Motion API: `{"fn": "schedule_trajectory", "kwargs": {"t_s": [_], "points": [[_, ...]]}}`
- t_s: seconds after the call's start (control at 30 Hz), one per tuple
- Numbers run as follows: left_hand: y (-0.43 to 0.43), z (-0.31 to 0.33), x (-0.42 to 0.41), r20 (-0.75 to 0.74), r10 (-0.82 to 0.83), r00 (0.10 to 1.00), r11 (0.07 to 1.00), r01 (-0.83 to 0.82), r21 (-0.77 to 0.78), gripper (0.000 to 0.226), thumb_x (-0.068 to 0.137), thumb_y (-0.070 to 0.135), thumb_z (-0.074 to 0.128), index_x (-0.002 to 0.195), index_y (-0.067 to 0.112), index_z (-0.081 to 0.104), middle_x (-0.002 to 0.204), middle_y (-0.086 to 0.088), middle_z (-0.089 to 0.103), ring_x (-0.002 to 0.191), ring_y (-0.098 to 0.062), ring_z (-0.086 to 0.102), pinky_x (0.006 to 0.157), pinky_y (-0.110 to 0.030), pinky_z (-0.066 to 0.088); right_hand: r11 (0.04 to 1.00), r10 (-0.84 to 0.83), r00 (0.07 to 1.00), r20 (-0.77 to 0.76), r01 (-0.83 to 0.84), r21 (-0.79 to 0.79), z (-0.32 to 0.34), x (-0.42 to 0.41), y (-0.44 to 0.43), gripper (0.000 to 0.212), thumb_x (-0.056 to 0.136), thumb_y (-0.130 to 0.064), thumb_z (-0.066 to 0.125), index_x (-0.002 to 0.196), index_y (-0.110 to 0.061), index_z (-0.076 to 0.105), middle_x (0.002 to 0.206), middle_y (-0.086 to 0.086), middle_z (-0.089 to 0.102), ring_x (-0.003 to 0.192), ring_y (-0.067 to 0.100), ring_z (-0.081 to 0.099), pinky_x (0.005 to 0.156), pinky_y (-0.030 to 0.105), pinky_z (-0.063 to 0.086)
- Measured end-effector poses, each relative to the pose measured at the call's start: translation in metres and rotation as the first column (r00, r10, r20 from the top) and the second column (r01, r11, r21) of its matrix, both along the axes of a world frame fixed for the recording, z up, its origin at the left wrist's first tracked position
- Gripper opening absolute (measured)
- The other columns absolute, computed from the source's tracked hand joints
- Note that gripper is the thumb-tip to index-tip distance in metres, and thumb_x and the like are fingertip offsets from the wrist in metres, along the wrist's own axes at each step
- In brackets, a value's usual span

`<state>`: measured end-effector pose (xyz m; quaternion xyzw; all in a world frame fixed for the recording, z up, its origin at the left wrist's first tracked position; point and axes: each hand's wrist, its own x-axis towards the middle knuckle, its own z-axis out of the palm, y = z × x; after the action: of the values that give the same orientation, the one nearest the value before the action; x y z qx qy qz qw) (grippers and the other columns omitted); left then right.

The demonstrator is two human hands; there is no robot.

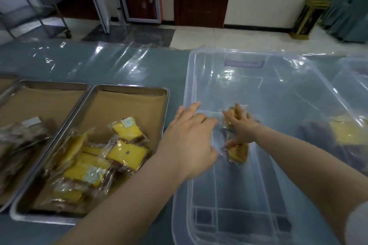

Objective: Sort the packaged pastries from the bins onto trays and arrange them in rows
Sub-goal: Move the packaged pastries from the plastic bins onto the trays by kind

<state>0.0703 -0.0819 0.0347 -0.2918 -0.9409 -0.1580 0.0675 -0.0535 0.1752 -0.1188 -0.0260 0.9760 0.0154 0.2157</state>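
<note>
Inside the bin [294, 93], the right hand [244, 128] is gripping a pastry [239, 152]; the left hand [187, 137] is hovering alongside, fingers straight, empty.

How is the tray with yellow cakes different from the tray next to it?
The right tray holds yellow packaged pastries and shows nearly whole; the left tray holds brownish packs and is cut off by the picture's edge. Both are metal, lined with brown paper.
</note>
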Motion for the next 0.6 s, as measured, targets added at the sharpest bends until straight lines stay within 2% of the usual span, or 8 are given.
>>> {"fn": "schedule_trajectory", "kwargs": {"t_s": [0.07,0.13,0.23,0.3,0.4,0.47,0.6], "points": [[-0.001,-0.002,-0.001,-0.010,-0.004,1.000,1.000,0.004,-0.019,0.059,0.081,0.033,0.055,0.138,0.024,0.042,0.141,0.006,0.043,0.143,-0.013,0.003,0.109,-0.027,-0.012,0.998,-0.010,1.000,-0.030,0.008,-0.067,-0.008,-0.003,0.001,0.124,0.051,-0.077,0.071,0.146,-0.046,-0.002,0.156,0.007,-0.024,0.142,0.045,0.010,0.111,0.055,0.022],[-0.001,-0.002,-0.001,-0.011,-0.003,1.000,0.999,0.003,-0.052,0.060,0.081,0.034,0.055,0.138,0.024,0.041,0.141,0.007,0.042,0.143,-0.013,0.002,0.110,-0.029,-0.011,0.992,-0.033,0.995,-0.093,0.021,-0.121,-0.008,-0.004,-0.001,0.105,0.058,-0.065,0.076,0.144,-0.042,0.020,0.157,0.011,-0.001,0.134,0.043,0.030,0.109,0.048,0.033],[-0.001,-0.003,-0.001,0.016,0.004,1.000,0.997,-0.003,-0.074,0.062,0.081,0.032,0.054,0.141,0.026,0.037,0.143,0.009,0.039,0.142,-0.011,-0.001,0.109,-0.028,-0.013,0.978,-0.019,0.988,-0.156,-0.014,-0.209,-0.007,0.004,-0.003,0.066,0.071,-0.034,0.074,0.130,-0.034,0.043,0.135,0.012,0.033,0.104,0.036,0.054,0.092,0.038,0.047],[-0.001,-0.002,-0.001,0.021,0.010,1.000,0.996,-0.008,-0.084,0.063,0.081,0.032,0.053,0.142,0.027,0.036,0.143,0.010,0.038,0.142,-0.010,-0.001,0.110,-0.028,-0.012,0.976,-0.013,0.988,-0.152,-0.020,-0.218,-0.004,0.011,-0.004,0.053,0.074,-0.024,0.070,0.122,-0.031,0.048,0.123,0.008,0.039,0.093,0.031,0.055,0.087,0.036,0.049],[0.000,0.000,-0.001,0.031,0.020,0.999,0.993,-0.016,-0.116,0.063,0.082,0.032,0.053,0.142,0.026,0.035,0.143,0.008,0.039,0.143,-0.011,-0.001,0.112,-0.031,-0.009,0.980,0.007,0.994,-0.105,-0.028,-0.199,0.009,0.018,-0.006,0.049,0.077,-0.025,0.069,0.122,-0.029,0.050,0.116,0.006,0.044,0.092,0.028,0.053,0.081,0.030,0.045],[0.000,0.002,0.000,0.040,0.024,0.999,0.990,-0.018,-0.138,0.063,0.082,0.031,0.053,0.142,0.026,0.035,0.143,0.006,0.039,0.143,-0.012,0.000,0.113,-0.032,-0.007,0.979,-0.027,0.991,-0.131,0.000,-0.205,0.021,0.021,-0.004,0.044,0.079,-0.024,0.067,0.121,-0.028,0.052,0.112,0.007,0.048,0.096,0.030,0.056,0.077,0.028,0.041],[0.000,0.003,-0.001,0.042,0.031,0.999,0.989,-0.024,-0.149,0.063,0.081,0.027,0.054,0.141,0.026,0.036,0.143,0.004,0.041,0.143,-0.012,0.001,0.113,-0.033,-0.006,0.970,-0.122,0.966,-0.227,0.068,-0.235,0.055,0.027,0.006,0.050,0.075,-0.008,0.062,0.122,-0.024,0.055,0.116,0.011,0.057,0.104,0.032,0.055,0.080,0.029,0.042]]}}
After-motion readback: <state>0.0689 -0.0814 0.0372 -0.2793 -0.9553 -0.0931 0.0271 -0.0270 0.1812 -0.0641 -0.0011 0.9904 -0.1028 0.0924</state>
